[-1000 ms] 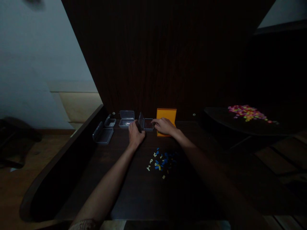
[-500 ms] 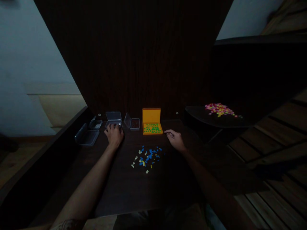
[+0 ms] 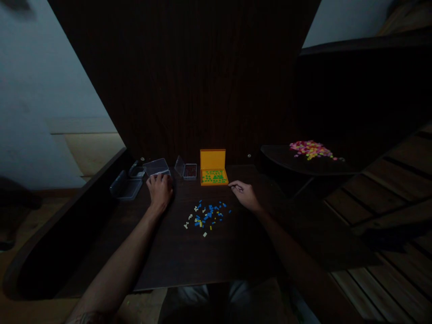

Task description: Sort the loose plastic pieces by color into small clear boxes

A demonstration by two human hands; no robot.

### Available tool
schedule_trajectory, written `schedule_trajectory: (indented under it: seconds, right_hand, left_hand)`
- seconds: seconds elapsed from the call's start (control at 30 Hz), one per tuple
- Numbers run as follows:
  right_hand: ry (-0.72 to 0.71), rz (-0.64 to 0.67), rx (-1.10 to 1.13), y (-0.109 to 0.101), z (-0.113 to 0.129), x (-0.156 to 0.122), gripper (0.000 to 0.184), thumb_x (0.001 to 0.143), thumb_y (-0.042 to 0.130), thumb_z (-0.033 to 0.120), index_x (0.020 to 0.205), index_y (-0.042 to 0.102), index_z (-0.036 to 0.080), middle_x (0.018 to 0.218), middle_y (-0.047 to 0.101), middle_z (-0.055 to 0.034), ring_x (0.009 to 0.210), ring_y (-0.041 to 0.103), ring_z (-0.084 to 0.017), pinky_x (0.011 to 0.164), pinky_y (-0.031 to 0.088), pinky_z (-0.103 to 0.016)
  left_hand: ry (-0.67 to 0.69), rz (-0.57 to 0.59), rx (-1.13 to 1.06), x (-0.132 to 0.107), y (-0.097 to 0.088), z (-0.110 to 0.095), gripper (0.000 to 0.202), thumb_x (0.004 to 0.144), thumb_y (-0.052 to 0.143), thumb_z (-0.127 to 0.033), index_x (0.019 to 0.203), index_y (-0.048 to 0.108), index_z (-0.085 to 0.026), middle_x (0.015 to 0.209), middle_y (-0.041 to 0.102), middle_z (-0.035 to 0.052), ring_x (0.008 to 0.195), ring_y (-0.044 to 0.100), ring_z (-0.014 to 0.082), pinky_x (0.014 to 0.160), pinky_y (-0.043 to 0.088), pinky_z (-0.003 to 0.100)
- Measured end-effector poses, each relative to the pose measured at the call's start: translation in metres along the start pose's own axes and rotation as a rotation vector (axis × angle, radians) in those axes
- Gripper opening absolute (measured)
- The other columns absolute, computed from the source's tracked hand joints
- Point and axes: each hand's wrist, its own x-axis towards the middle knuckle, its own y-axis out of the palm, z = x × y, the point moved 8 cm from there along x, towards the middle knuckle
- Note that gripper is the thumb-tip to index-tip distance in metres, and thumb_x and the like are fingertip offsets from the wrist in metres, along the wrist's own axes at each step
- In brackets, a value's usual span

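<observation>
My left hand (image 3: 159, 191) is curled over the front edge of a clear plastic box (image 3: 157, 167), gripping it; the box's lid stands up and the fingers cover its near side. The box sits turned at an angle. My right hand (image 3: 245, 195) is beside the front right corner of an orange-yellow case (image 3: 213, 182), with thumb and fingers together. Anything between those fingertips is too small to make out. The case's lid is up, and rows of small green pieces (image 3: 216, 175) lie inside. Blue, yellow and cream toy bricks (image 3: 207, 216) are scattered in front of the case.
A clear box with dark reddish pieces (image 3: 190, 170) stands between the gripped box and the case. More clear boxes (image 3: 130, 189) are at the left. Pink, red and yellow pieces (image 3: 311, 149) are heaped on a side shelf (image 3: 280, 157). A dark panel (image 3: 189, 81) rises behind the desk.
The clear box under my left hand has turned and shifted slightly left. My right hand stays by the case's corner, with little change. The whole view has shifted slightly.
</observation>
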Motion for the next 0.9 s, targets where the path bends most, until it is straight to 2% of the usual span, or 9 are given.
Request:
schedule_trajectory:
  seconds: [0.23,0.37,0.5,0.6,0.67,0.7,0.8,0.9]
  right_hand:
    - [-0.004,0.004,0.071,0.005,0.006,-0.002,0.027,0.080,0.051,0.034,0.087,0.068,0.015,0.055,0.047,0.0042,0.052,0.040,-0.011,0.053,0.033,-0.021]
    - [-0.010,-0.001,0.170,0.010,0.016,-0.004,0.028,0.080,0.054,0.039,0.088,0.068,0.015,0.060,0.051,0.0028,0.056,0.044,-0.011,0.055,0.036,-0.022]
    - [0.012,0.035,0.332,0.018,0.031,-0.006,0.033,0.079,0.059,0.043,0.095,0.065,0.016,0.062,0.050,0.0037,0.056,0.046,-0.010,0.054,0.038,-0.022]
    - [0.050,0.100,0.473,0.028,0.041,-0.011,0.043,0.078,0.061,0.048,0.109,0.058,0.018,0.064,0.049,0.0051,0.050,0.043,-0.008,0.045,0.033,-0.020]
    - [0.058,0.147,0.565,0.035,0.048,-0.016,0.048,0.078,0.061,0.053,0.113,0.053,0.020,0.066,0.052,0.0053,0.043,0.037,-0.006,0.039,0.027,-0.019]
    - [0.056,0.159,0.604,0.038,0.051,-0.018,0.049,0.078,0.060,0.055,0.112,0.052,0.021,0.066,0.053,0.0055,0.039,0.034,-0.005,0.036,0.025,-0.019]
    - [0.053,0.125,0.667,0.042,0.057,-0.023,0.048,0.079,0.059,0.059,0.107,0.052,0.020,0.064,0.055,0.0059,0.035,0.032,-0.004,0.032,0.022,-0.018]
    - [0.071,0.033,0.659,0.039,0.058,-0.023,0.049,0.079,0.057,0.062,0.102,0.055,0.018,0.059,0.056,0.0052,0.034,0.034,-0.005,0.032,0.024,-0.018]
  left_hand:
    - [0.090,-0.154,-0.083,-0.010,-0.029,-0.015,0.024,0.083,0.048,-0.019,0.101,0.063,-0.017,0.104,0.061,0.0146,0.106,0.047,0.0353,0.095,0.031,0.053]
    - [0.174,-0.201,-0.197,-0.021,-0.039,-0.037,0.022,0.087,0.046,-0.021,0.099,0.065,-0.020,0.096,0.064,0.0120,0.101,0.049,0.0322,0.095,0.030,0.052]
    - [0.372,-0.181,-0.334,-0.039,-0.042,-0.080,0.021,0.089,0.047,-0.023,0.098,0.067,-0.022,0.091,0.066,0.0101,0.094,0.052,0.0277,0.091,0.033,0.046]
    - [0.602,-0.177,-0.361,-0.062,-0.044,-0.117,0.022,0.090,0.048,-0.022,0.102,0.066,-0.023,0.089,0.068,0.0071,0.088,0.053,0.0235,0.089,0.035,0.041]
    - [0.736,-0.207,-0.364,-0.078,-0.048,-0.135,0.023,0.091,0.047,-0.020,0.105,0.065,-0.023,0.089,0.068,0.0053,0.086,0.054,0.0210,0.089,0.036,0.038]
    - [0.795,-0.234,-0.374,-0.085,-0.050,-0.141,0.025,0.090,0.047,-0.018,0.107,0.064,-0.022,0.090,0.068,0.0049,0.085,0.054,0.0200,0.088,0.036,0.038]
    - [0.860,-0.355,-0.437,-0.098,-0.061,-0.145,0.023,0.090,0.047,-0.014,0.106,0.063,-0.017,0.085,0.068,0.0041,0.082,0.051,0.0184,0.087,0.035,0.037]
    - [0.921,-0.367,-0.459,-0.104,-0.063,-0.146,0.022,0.091,0.047,-0.013,0.106,0.063,-0.016,0.084,0.068,0.0038,0.083,0.051,0.0177,0.087,0.034,0.037]
